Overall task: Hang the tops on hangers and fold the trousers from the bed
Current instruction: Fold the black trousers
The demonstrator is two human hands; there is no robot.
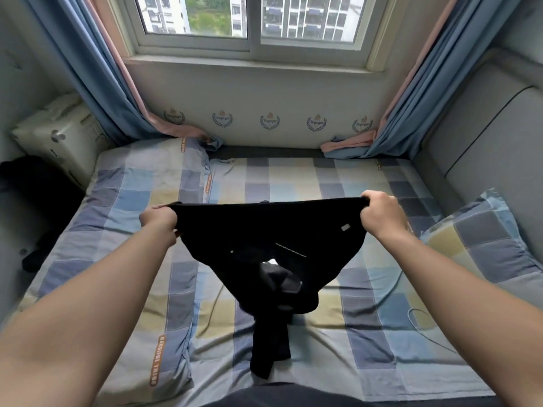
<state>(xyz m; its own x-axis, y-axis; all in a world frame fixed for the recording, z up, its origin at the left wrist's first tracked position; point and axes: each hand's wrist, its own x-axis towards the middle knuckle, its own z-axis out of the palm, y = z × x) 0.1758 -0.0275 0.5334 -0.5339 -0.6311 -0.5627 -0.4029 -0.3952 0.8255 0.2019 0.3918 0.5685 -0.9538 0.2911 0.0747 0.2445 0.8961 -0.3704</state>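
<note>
Forearms are reaching out from the lower corners, over a dark cloth (pixel 282 395) showing at the bottom edge. Left hand (pixel 158 220) and right hand (pixel 380 214) are each gripping one end of the waistband of the black trousers (pixel 264 230), fingers curled into fists round the fabric. Waistband is being held taut between the hands, above the bed (pixel 293 177); a zip and a small white tag are facing the camera. Legs are hanging down twisted together, their ends resting bunched on the checked sheet near the camera. Containers: a pale box (pixel 55 136) is standing at far left beside the bed; contents cannot be told. Dark heap (pixel 35 195) is lying just in front of it, off the mattress edge. Long pillow (pixel 138 201) is lying along the left side, a second pillow (pixel 482 248) is leaning at right against a grey padded panel (pixel 484 127). Thin cable (pixel 417 314) is curling on the sheet at right. Blue-and-pink curtains (pixel 97 83) are framing the window (pixel 249 22), hems pooling at the far edge of the bed.
</note>
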